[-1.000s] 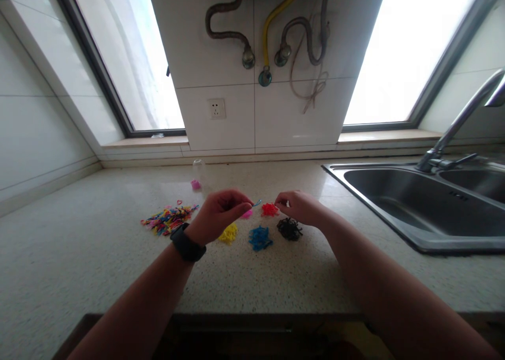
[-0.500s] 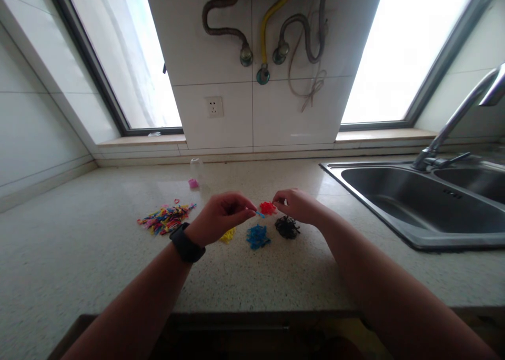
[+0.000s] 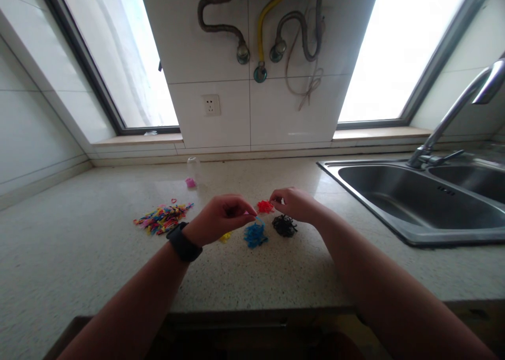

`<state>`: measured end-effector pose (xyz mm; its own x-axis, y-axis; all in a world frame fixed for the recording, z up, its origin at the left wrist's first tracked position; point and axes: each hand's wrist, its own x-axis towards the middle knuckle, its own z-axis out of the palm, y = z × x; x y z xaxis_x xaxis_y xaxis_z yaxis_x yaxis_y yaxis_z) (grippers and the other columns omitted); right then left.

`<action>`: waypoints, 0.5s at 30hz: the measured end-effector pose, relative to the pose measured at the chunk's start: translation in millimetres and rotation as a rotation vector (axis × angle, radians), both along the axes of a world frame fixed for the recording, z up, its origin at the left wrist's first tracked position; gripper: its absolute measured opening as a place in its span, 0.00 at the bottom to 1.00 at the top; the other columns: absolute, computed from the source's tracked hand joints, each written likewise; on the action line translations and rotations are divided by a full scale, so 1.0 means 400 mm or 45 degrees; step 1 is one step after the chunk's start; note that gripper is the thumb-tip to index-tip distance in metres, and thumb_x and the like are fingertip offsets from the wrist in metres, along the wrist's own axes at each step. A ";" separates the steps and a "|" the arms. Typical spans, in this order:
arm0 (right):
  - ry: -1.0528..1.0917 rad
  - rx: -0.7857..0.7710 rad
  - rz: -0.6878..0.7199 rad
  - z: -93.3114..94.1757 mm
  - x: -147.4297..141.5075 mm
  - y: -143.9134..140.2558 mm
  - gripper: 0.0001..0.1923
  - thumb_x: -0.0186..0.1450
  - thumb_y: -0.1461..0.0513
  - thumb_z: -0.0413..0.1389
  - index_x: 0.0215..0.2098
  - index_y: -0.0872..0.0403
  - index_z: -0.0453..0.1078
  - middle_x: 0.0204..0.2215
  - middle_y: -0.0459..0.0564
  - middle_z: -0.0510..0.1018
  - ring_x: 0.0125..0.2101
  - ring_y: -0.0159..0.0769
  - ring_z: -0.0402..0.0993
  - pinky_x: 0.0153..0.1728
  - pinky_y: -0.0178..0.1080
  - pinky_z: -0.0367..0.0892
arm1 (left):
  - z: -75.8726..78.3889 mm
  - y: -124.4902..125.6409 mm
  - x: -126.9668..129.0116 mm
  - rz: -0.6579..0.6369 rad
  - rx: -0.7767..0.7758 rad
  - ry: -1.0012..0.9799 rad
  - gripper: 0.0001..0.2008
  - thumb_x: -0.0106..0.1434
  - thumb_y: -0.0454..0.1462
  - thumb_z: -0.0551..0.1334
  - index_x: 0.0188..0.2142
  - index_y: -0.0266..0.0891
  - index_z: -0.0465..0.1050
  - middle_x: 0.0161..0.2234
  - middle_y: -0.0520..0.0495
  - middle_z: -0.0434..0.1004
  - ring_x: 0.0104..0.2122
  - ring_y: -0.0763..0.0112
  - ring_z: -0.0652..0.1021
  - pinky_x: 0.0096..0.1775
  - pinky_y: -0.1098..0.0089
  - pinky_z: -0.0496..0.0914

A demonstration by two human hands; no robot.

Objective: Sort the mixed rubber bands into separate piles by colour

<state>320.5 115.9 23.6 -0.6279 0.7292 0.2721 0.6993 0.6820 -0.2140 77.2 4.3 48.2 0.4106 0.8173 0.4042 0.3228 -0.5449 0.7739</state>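
Note:
My left hand (image 3: 223, 219) pinches a small light-blue rubber band (image 3: 259, 219) between thumb and forefinger, just above the pile of blue bands (image 3: 255, 236). Beside the pile of red bands (image 3: 265, 207) is my right hand (image 3: 292, 203), its thumb and fingertips together; what they hold, if anything, is too small to make out. A pile of black bands (image 3: 284, 226) lies beneath that hand. Yellow bands (image 3: 225, 237) show partly from behind my left hand. Farther left, a larger heap of mixed-colour bands (image 3: 163, 218) is spread on the counter.
A clear plastic container (image 3: 193, 171) with something pink (image 3: 190, 182) at its base stands behind the mixed heap. A steel sink (image 3: 414, 197) with a tap (image 3: 445, 123) is set into the speckled counter (image 3: 244, 281) on the right. Hoses and a socket (image 3: 212, 105) are on the tiled wall.
My left hand has brought the light-blue band from near the red pile down closer to the blue pile. My right hand stays by the red bands. The view has shifted slightly.

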 end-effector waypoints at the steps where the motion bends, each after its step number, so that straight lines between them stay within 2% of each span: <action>1: -0.001 -0.001 -0.001 -0.001 0.000 0.000 0.08 0.63 0.60 0.55 0.35 0.49 0.76 0.30 0.46 0.81 0.30 0.33 0.74 0.30 0.34 0.58 | -0.001 0.004 -0.001 -0.007 0.022 0.085 0.11 0.63 0.43 0.65 0.36 0.37 0.78 0.24 0.54 0.64 0.24 0.77 0.62 0.26 0.74 0.57; 6: -0.010 -0.013 -0.004 -0.001 -0.001 0.000 0.07 0.62 0.60 0.55 0.35 0.49 0.76 0.30 0.46 0.81 0.30 0.34 0.74 0.31 0.35 0.59 | -0.020 0.035 -0.012 -0.095 0.141 0.546 0.11 0.66 0.42 0.61 0.37 0.39 0.79 0.28 0.50 0.71 0.28 0.73 0.69 0.32 0.73 0.63; 11: -0.009 -0.016 -0.001 0.004 0.001 -0.005 0.08 0.63 0.60 0.55 0.36 0.48 0.77 0.31 0.47 0.82 0.31 0.34 0.75 0.32 0.35 0.60 | -0.044 0.057 -0.022 -0.125 0.139 0.658 0.10 0.66 0.41 0.61 0.37 0.39 0.80 0.28 0.50 0.74 0.27 0.73 0.71 0.33 0.73 0.63; 15: -0.026 -0.031 -0.019 0.007 0.002 -0.009 0.09 0.63 0.60 0.55 0.37 0.48 0.77 0.31 0.46 0.82 0.31 0.34 0.75 0.31 0.35 0.60 | -0.050 0.061 -0.023 -0.133 0.124 0.696 0.09 0.66 0.40 0.61 0.38 0.39 0.80 0.27 0.51 0.74 0.26 0.74 0.70 0.31 0.73 0.62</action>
<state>321.1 112.3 26.6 -0.6222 0.7447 0.2413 0.7136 0.6663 -0.2162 68.0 28.6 28.3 0.6580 0.7308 0.1815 0.6032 -0.6559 0.4538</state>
